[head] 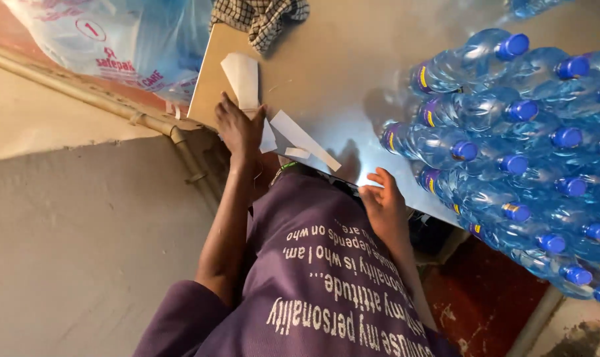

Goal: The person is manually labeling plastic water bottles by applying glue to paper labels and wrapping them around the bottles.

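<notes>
The white paper strips [273, 119] lie at the near edge of the metal table [340, 59], and that edge is the landmark for everything here. One strip runs up from under your left hand [239, 129] onto a tan board [211, 79] at the table's left corner; two more fan out to the right along the edge. As far as you can judge, the work on the strips is only partly done: they lie loose and unstacked, and nothing is gathered.

Your left hand is pressed palm-down on the strips, fingers spread flat, pinning rather than gripping. Your right hand [383, 201] rests on the table edge further right, fingers lightly curled and holding nothing.

Beyond the strips, a stack of blue-capped water bottles [512, 165] fills the right side of the table. A checked cloth [260, 16] sits at the far end, and a clear plastic bag [115, 39] lies left of the table.
</notes>
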